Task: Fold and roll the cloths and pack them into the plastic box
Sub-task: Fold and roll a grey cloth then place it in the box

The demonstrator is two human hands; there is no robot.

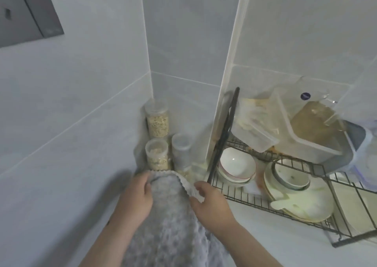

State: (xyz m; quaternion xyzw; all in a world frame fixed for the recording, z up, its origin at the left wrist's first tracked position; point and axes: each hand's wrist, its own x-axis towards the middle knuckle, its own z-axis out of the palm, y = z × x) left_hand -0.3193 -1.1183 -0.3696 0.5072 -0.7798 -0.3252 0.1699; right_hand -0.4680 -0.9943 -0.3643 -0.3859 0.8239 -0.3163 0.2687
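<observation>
rack: black wire dish rack [242, 200] on right of the white counter, holds dishes and tubs
cloth: grey fluffy cloth with scalloped edge [169, 211], held up at bottom centre, just left of rack
box: clear plastic box [306, 144], tilted in rack, well apart from cloth
jars: clear oat jars [157, 121], in corner behind cloth
left hand [136, 197]: fingers curled on cloth's top-left edge
right hand [210, 201]: pinches cloth's right edge

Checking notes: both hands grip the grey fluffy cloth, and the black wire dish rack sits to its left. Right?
No: head view shows the black wire dish rack right of the grey fluffy cloth, which the left hand and right hand grip.
</observation>
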